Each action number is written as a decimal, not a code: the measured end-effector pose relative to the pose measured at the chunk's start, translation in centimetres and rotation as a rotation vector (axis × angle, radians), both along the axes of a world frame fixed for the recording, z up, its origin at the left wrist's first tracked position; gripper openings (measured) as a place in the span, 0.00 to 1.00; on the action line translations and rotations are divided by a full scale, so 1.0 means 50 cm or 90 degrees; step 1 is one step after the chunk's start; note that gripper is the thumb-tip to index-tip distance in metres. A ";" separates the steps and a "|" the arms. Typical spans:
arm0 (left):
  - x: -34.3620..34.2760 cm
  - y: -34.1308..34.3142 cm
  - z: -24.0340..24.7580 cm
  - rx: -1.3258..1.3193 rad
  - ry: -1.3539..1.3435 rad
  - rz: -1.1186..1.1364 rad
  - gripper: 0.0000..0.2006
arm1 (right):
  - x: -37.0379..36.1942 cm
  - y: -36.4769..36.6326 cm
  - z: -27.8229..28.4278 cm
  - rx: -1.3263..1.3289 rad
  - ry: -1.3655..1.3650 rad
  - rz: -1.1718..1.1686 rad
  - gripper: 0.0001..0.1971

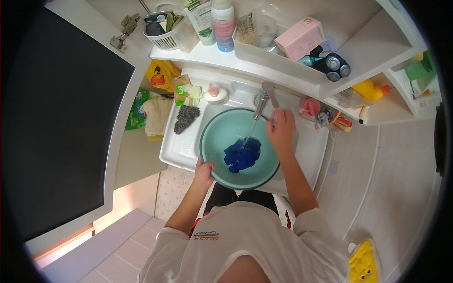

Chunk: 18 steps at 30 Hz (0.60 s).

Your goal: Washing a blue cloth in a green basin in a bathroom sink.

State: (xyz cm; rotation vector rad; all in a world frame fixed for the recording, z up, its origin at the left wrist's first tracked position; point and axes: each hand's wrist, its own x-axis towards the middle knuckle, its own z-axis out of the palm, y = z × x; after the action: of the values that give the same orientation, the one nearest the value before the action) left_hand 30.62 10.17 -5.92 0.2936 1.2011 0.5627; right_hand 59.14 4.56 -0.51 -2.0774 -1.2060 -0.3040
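Note:
A round teal basin (211,137) stands on the white sink. Inside it lies a crumpled dark blue cloth (242,154), and a thin stream of water falls on it from the metal faucet (259,104). My left hand (205,172) grips the basin's near left rim, thumb over the edge. Above the basin's right rim, just below and right of the faucet lever (270,90), hovers my right hand (283,132). Its fingers are loosely bent and apart, with nothing visible in them; it does not appear to touch the lever.
A dark scrubbing pad (187,119), a soap bottle (215,93) and a green packet (184,92) sit on the sink's left side. Above runs a white shelf (198,53) with bottles and a pink box (300,37). An open mirrored cabinet door (71,118) fills the left.

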 end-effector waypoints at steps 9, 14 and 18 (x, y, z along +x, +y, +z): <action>-0.049 -0.053 0.016 0.024 -0.023 -0.030 0.35 | -0.161 -0.156 -0.103 -0.070 0.162 0.062 0.14; -0.034 -0.060 0.028 0.071 -0.004 -0.044 0.34 | -0.087 -0.081 -0.020 0.022 -0.022 -0.022 0.24; -0.046 -0.060 0.020 0.077 0.021 -0.041 0.33 | -0.006 0.028 0.062 -0.043 -0.062 -0.004 0.28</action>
State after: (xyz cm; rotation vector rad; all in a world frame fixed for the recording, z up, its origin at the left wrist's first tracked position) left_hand 28.34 7.14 -4.95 0.4438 1.1868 0.5769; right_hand 58.86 5.94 2.59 -2.1466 -1.2831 -0.3757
